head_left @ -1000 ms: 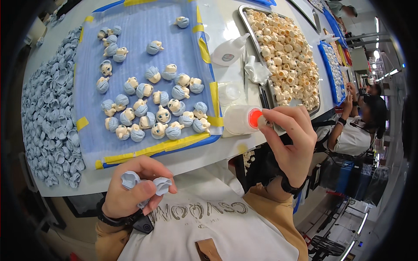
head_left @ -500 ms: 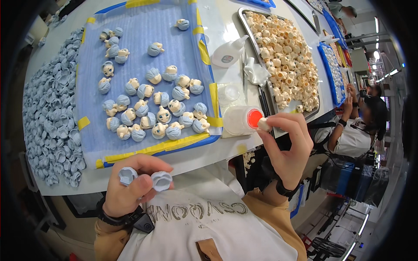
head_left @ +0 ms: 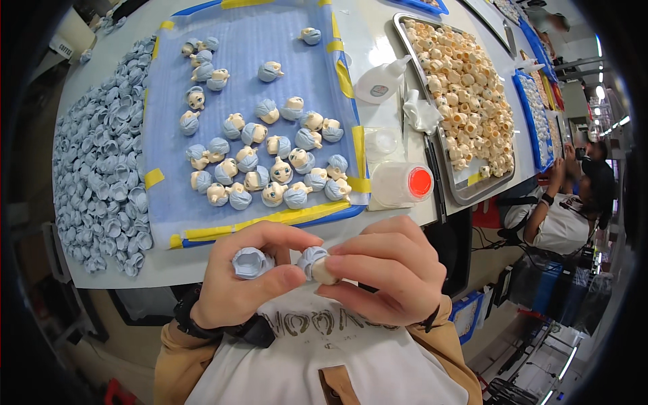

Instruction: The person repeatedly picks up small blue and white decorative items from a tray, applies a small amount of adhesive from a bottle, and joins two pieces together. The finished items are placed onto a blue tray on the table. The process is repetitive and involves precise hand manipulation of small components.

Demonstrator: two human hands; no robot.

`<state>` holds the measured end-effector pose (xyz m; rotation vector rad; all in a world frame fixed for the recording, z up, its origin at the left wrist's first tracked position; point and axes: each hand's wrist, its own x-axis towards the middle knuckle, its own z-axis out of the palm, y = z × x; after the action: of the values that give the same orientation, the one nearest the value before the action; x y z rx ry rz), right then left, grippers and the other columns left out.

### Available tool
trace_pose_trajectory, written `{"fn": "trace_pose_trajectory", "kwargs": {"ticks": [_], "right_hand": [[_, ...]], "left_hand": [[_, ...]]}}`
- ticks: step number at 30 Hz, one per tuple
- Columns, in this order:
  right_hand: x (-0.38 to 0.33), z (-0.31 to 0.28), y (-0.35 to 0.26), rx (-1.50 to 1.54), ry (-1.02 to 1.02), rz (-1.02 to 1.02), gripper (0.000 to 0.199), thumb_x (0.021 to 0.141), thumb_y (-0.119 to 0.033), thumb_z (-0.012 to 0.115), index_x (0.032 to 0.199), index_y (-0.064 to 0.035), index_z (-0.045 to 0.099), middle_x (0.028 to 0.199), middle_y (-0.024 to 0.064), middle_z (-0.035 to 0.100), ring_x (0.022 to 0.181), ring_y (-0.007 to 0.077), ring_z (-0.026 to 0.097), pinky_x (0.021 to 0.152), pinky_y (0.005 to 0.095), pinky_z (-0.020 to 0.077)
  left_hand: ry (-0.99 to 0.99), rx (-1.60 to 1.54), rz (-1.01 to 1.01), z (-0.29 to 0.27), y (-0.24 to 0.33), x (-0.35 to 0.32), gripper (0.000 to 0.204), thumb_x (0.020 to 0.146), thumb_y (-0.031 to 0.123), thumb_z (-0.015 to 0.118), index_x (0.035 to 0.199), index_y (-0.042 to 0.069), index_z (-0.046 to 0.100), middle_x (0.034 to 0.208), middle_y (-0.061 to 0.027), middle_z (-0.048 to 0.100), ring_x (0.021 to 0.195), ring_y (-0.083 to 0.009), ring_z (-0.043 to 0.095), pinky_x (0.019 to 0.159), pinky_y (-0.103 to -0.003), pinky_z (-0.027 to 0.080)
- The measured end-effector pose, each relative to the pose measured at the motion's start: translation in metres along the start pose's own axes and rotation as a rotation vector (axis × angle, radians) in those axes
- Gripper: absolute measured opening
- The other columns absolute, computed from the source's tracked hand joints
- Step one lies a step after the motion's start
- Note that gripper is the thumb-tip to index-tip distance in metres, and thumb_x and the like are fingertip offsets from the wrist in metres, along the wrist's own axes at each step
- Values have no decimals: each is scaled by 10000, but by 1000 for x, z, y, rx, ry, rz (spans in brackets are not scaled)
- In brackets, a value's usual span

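In front of my chest both hands meet. My right hand [head_left: 388,270] is closed, pinching a small cream doll head [head_left: 325,271]. A pale blue hair piece [head_left: 310,259] sits against that head, partly hidden by the fingers. My left hand [head_left: 236,280] is closed, its thumb and index finger reaching to this hair piece. A second hollow blue hair piece [head_left: 249,262] is tucked in the same left hand, its opening showing. Just beyond, a blue-lined tray [head_left: 223,142] edged with yellow tape holds several doll heads with blue hair on.
A heap of loose blue hair pieces [head_left: 104,162] covers the left of the table. A metal tray [head_left: 466,196] full of cream heads stands at the right. Between the trays are a white squeeze bottle [head_left: 380,82], crumpled tissue [head_left: 422,111] and a clear jar with red inside [head_left: 398,184]. Another person [head_left: 560,216] sits farther right.
My right hand has moved from beside the red jar, down and left to my left hand. The cream head it carries now meets a blue hair piece. The whole view has shifted slightly.
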<state>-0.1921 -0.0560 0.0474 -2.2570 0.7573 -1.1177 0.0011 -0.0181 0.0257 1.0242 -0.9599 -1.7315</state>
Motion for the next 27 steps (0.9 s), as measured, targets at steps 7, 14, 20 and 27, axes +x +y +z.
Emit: {"fn": "trace_pose_trajectory", "kwargs": {"ticks": [7,14,20,27], "right_hand": [[-1,5,-1,-77,-32,-12,368,575,-128,788,909,-48,654,922,85,596,784,216,553,629,292,446],[-5,2,-3,51,-61,120,353,568,-179,793,882,-91,658,1148,175,504,1018,283,499,782,376,416],[-4,10,-1,75,-87,83,437,561,-180,793,960,-81,646,1172,188,484,1025,307,495,822,395,419],[-7,12,-3,114,-114,119,640,555,-193,797,1144,-59,585,1233,193,439,1048,318,481,854,402,417]], "left_hand": [[16,26,45,1,-7,-1,285,764,83,689,1025,-1,611,729,26,518,628,-14,435,556,-170,328],[-70,-2,-4,0,-3,-3,319,739,74,707,1035,11,605,775,19,549,603,-13,431,533,-170,330],[-54,31,-31,2,-5,-2,323,689,48,722,980,11,586,788,11,571,537,-6,404,492,-177,319],[21,40,-20,0,-4,-6,272,676,-5,687,933,5,598,770,16,560,539,-3,409,488,-178,317]]}}
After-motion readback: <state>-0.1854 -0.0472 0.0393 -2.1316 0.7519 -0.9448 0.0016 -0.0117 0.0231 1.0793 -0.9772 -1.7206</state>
